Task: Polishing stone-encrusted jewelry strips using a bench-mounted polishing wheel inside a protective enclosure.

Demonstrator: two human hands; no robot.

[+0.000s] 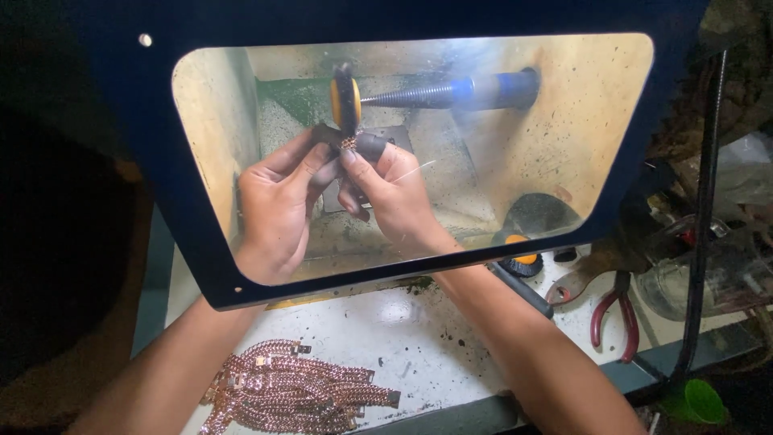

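Nearest the camera, a heap of rose-gold chain bracelets (294,391) lay on the white table (419,338), between the person's two forearms. Farther in, behind a clear shield in a dark frame (161,201), both hands met over a small piece of chain (349,142). Fingers of the left hand (278,205) were curled close around it from the left, and fingers of the right hand (390,189), with dark covers on the tips, pinched it from the right. That piece sat just below an orange-and-black polishing wheel (345,101), seemingly touching its edge. From the wheel a threaded spindle (447,91) ran to the right into the dusty cabinet wall. Red-handled pliers (616,310) lay on the table well to the right, with a green cup (696,400) near the lower right corner.
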